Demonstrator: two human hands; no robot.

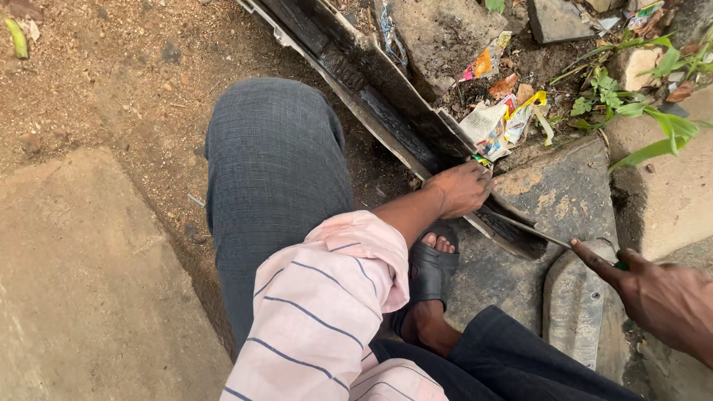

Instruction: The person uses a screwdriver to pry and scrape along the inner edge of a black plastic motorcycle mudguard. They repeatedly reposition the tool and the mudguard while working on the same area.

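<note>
My left hand (462,187) grips the edge of a long, dirty black plastic panel (371,89) that lies slanting across the ground. My right hand (657,297) holds a thin metal blade (531,230) with a green handle, forefinger stretched along it, and the blade's tip rests against the panel's lower end near my left hand. My foot in a black sandal (432,269) stands just below the panel. A pink striped sleeve (319,312) covers my left arm.
Stone blocks (564,193) and scattered wrappers (497,119) lie behind the panel, with green weeds (653,119) at the right. A grey plastic piece (575,304) lies by my right hand. Bare dirt and a concrete slab (82,282) are at the left.
</note>
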